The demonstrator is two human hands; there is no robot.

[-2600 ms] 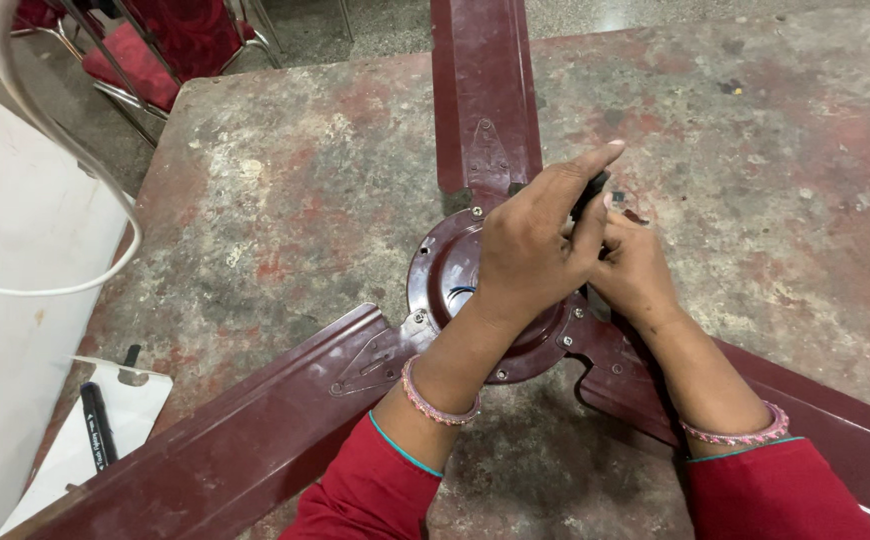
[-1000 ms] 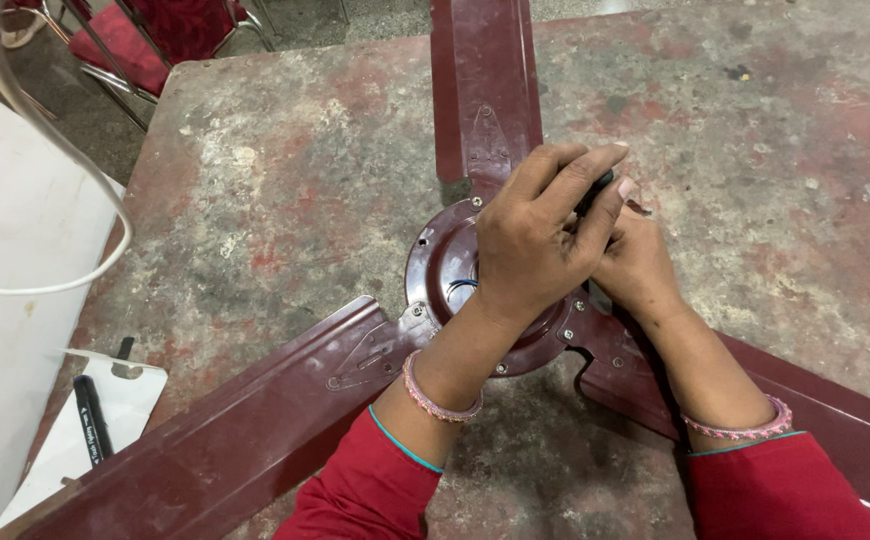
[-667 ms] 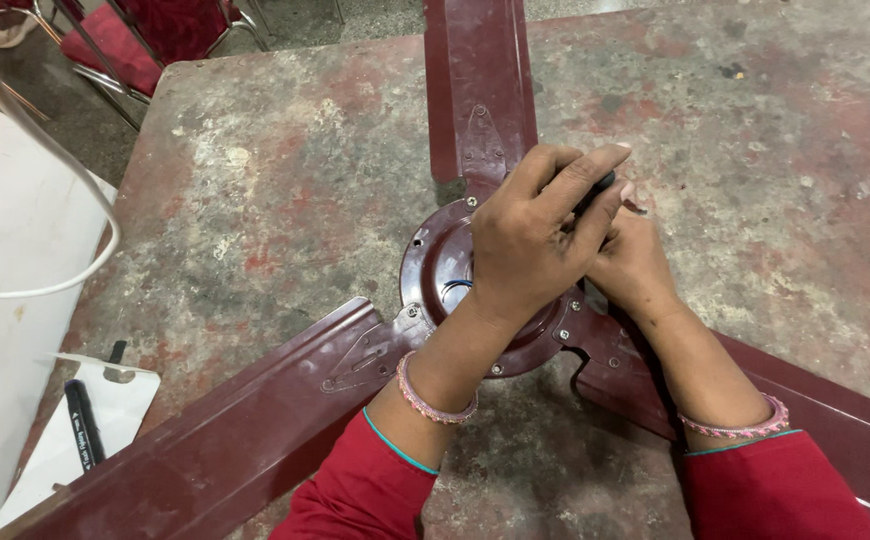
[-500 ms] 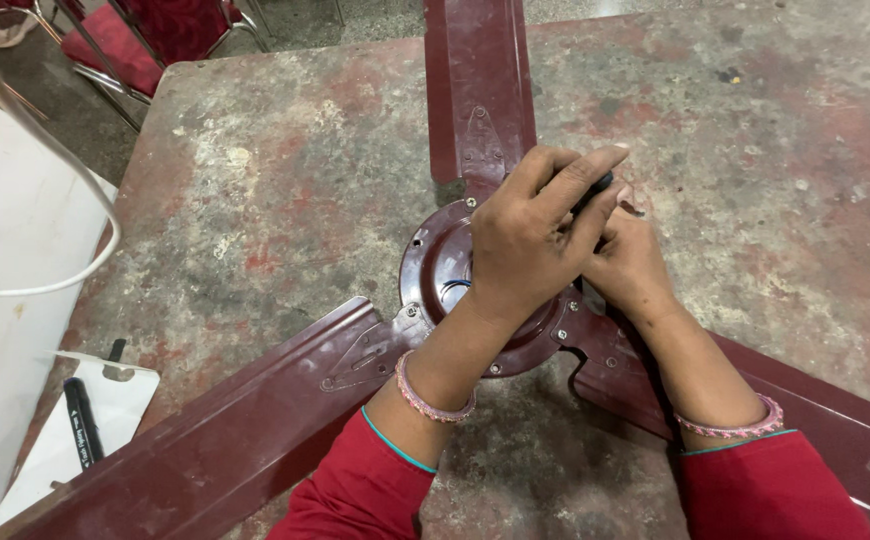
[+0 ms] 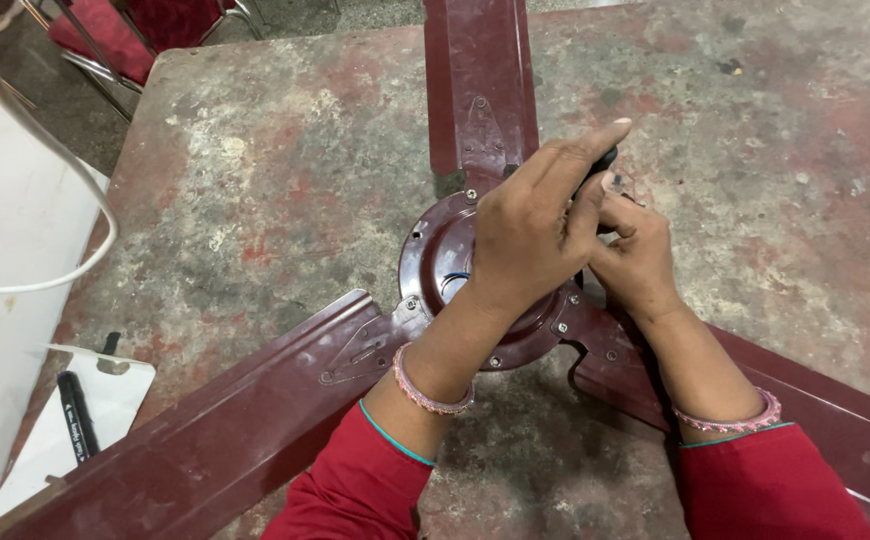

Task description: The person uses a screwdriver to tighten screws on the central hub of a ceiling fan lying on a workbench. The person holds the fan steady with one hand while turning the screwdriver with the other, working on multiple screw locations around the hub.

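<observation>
Hands meet over the round hub of a maroon ceiling fan (image 5: 455,270) in the head view, the only view there is. The left hand (image 5: 530,235) reaches in from below, wrist bent slightly, palm down over the hub, forefinger stretched out toward the upper right and the other fingers curled about a dark tool handle (image 5: 603,160), of which only the black tip shows past the knuckles. The right hand (image 5: 635,255) comes in from the lower right and lies just beside the left, touching it, its fingers closed around the same handle lower down; the tool's working end is hidden beneath both hands, so what it touches cannot be told. Both forearms wear red sleeves, and each wrist carries one pink beaded bangle.

The fan lies flat on a worn, mottled grey and red surface (image 5: 275,190). Three blades are in sight: one running up to the top edge (image 5: 480,80), one to the lower left (image 5: 215,430), one to the lower right (image 5: 855,420). Several small screws dot the hub rim.

At the left, one black marker (image 5: 77,415) lies on a white board (image 5: 115,390), one white cord (image 5: 45,170) curves across a white panel, and one red-seated chair (image 5: 125,35) stands beyond the top corner.
</observation>
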